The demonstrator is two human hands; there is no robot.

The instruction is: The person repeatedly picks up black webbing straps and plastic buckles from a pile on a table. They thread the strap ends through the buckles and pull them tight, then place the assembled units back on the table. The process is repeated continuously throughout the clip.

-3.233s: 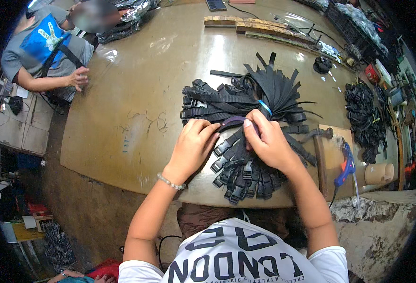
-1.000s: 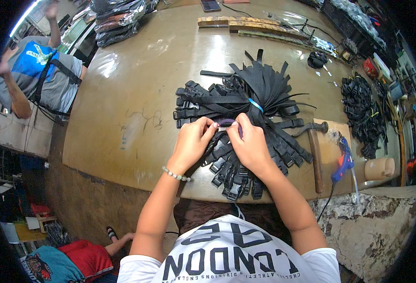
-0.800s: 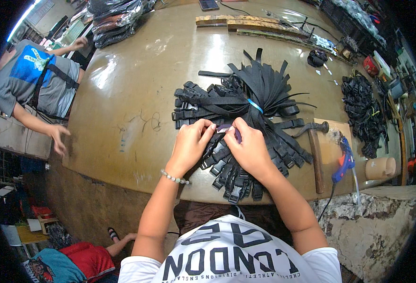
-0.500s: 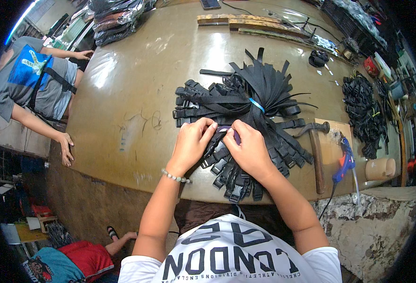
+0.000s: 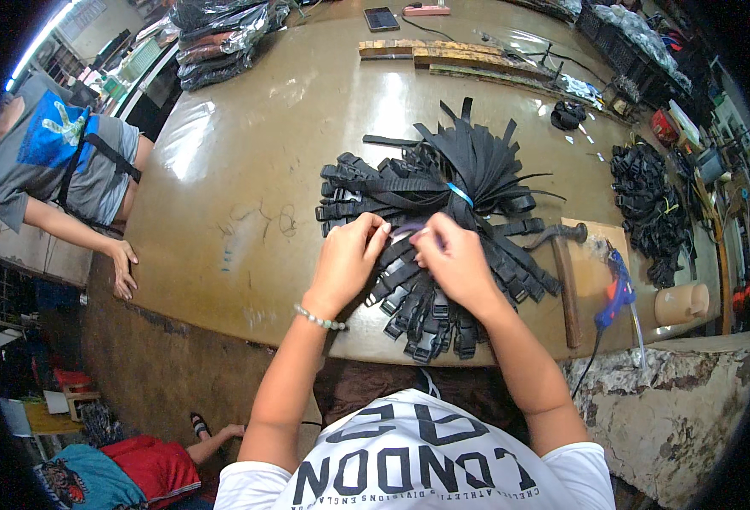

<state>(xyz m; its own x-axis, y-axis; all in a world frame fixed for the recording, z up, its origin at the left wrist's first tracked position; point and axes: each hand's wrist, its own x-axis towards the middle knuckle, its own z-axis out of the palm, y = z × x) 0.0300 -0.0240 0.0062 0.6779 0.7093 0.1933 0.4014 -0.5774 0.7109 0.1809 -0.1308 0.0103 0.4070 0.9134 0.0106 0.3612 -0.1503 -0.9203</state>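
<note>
One purple strip (image 5: 406, 228), seemingly between both hands (image 5: 349, 257) (image 5: 455, 263)

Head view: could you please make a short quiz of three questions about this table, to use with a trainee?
1. Multiple choice: what colour is the tie on the straps? a) red b) blue c) yellow
2. True or false: in the picture, the hammer lies to the left of the glue gun.
3. Short answer: on which hand's wrist is the bracelet?

Key: 1. b; 2. true; 3. the left hand.
</note>
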